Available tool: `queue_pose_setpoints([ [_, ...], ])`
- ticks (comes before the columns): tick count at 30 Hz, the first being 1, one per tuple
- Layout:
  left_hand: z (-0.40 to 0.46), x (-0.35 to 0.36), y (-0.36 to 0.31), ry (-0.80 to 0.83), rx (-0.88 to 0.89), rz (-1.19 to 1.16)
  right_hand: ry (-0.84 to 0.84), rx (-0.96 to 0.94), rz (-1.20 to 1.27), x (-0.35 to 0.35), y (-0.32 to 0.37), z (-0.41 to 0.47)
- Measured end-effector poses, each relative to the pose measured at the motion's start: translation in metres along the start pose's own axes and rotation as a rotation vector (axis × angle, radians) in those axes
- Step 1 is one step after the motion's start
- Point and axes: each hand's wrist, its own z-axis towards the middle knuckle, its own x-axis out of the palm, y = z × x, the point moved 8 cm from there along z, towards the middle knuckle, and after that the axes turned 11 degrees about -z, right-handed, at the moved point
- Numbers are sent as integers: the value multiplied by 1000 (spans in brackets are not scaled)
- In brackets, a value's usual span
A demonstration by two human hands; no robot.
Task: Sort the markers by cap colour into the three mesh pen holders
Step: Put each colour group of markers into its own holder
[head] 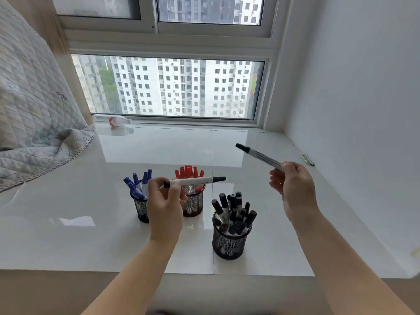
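Three black mesh pen holders stand on the white sill. The left holder (141, 206) has several blue-capped markers (136, 183). Red-capped markers (188, 172) fill the middle holder (195, 204). The nearest holder (228, 245), to the right, carries several black-capped markers (234, 211). My left hand (166, 201) pinches a black-capped marker (195, 181) level in the air, in front of the blue and red holders. My right hand (293, 187) grips another black-capped marker (258, 155), raised, with its cap pointing up and left.
A quilted grey blanket (34, 114) hangs over the sill's left side. A plastic bottle (113, 120) lies by the window at the back. A small green object (307, 159) lies near the right wall. The sill's front edge (213, 274) runs below the holders.
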Motion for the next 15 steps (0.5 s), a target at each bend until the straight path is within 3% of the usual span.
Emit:
queue_pose_setpoints([
  [3, -3, -6, 20, -84, -228, -124, 101, 237, 323, 11, -18, -6],
  [6, -11, -4, 35, -108, -404, -216, 178, 321, 415, 19, -26, -12],
  [11, -41, 24, 60, -31, -795, -571, 350, 272, 412, 32, -24, -19],
  [15, -50, 46, 60, 117, -903, -722, 399, 166, 228, 38, -16, -25],
])
